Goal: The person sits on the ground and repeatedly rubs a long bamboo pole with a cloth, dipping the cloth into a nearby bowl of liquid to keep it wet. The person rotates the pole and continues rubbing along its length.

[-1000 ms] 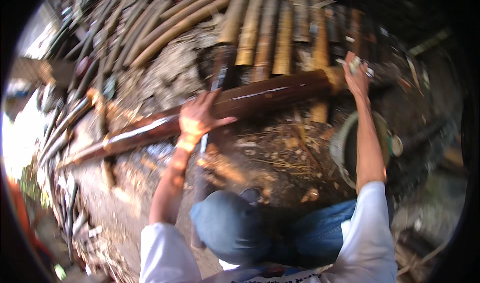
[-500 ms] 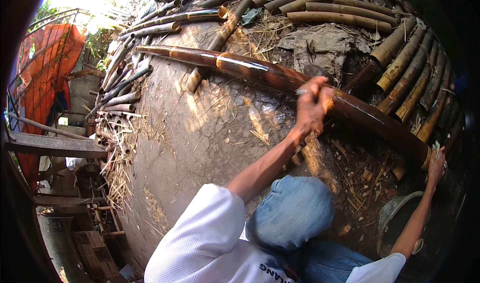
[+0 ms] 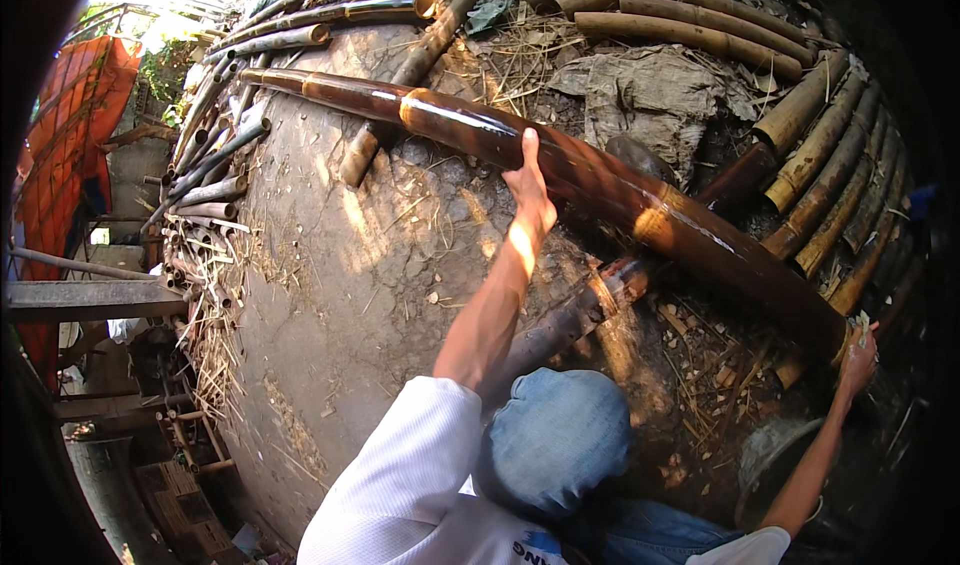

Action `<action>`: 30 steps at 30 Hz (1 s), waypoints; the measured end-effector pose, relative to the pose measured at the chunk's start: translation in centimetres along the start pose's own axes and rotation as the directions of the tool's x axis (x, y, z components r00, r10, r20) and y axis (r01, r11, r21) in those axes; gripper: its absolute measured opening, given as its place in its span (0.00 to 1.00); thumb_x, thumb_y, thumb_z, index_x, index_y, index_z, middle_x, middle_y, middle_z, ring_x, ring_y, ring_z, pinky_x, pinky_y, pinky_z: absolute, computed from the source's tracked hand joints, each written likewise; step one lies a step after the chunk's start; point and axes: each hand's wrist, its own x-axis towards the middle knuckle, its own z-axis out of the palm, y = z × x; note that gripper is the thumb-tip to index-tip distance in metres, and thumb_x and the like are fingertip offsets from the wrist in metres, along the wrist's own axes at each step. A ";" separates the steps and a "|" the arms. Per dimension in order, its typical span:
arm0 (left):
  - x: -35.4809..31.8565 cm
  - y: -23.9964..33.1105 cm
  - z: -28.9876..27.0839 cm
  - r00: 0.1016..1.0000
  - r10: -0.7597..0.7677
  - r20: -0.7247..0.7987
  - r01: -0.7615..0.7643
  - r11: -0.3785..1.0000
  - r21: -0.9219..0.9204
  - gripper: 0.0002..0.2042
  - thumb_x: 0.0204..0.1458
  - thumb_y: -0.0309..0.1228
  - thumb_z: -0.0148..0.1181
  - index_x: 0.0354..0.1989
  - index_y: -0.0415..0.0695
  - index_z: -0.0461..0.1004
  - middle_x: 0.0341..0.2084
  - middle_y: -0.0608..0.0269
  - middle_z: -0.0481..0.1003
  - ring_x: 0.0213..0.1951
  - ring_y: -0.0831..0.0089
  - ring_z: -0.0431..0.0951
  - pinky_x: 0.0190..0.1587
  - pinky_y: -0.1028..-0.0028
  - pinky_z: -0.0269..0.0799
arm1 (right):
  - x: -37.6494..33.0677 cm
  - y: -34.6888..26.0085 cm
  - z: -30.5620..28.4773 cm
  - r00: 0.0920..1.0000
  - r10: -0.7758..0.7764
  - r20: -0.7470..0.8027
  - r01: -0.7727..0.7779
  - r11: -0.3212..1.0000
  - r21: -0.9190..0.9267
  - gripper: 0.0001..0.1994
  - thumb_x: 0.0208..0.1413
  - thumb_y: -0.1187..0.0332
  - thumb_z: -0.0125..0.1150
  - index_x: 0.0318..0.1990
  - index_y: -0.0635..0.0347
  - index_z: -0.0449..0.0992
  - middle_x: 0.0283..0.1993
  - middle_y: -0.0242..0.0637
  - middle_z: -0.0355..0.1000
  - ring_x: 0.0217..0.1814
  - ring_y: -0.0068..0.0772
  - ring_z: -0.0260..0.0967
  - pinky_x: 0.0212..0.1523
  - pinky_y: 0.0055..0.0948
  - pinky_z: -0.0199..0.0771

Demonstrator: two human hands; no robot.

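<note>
A long, wet, dark brown bamboo pole (image 3: 590, 180) slants across in front of me, from the far left to the lower right. My left hand (image 3: 533, 193) grips it along its middle; the thumb lies on top and the fingers are hidden beneath. At the pole's right end, my right hand (image 3: 858, 360) is closed on a small pale wad (image 3: 860, 325), perhaps a rag, pressed to the rim. Under the pole lie shorter bamboo supports (image 3: 570, 315). A grey bucket (image 3: 765, 450) stands by my right forearm, partly hidden.
Cut bamboo poles (image 3: 690, 40) lie in rows at the back and right; more (image 3: 215, 190) are stacked at the left. A crumpled grey sack (image 3: 640, 90) rests beyond the pole. Straw and chips litter the dirt ground (image 3: 330, 325). An orange tarp (image 3: 75, 135) hangs at far left.
My left hand has slid leftward along the pole, from the pale joint to a spot nearer its middle. The right hand stays at the pole's end with the wad.
</note>
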 end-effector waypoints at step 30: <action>-12.4 -4.4 10.3 0.111 -0.454 0.884 -0.963 -0.269 -0.017 0.58 0.26 0.52 0.80 0.72 0.49 0.60 0.59 0.60 0.72 0.60 0.56 0.72 0.60 0.48 0.65 | -4.8 -3.5 -5.3 0.955 0.127 -0.268 -0.125 0.992 0.022 0.22 0.72 0.52 0.42 0.51 0.57 0.78 0.45 0.45 0.78 0.45 0.49 0.78 0.48 0.52 0.77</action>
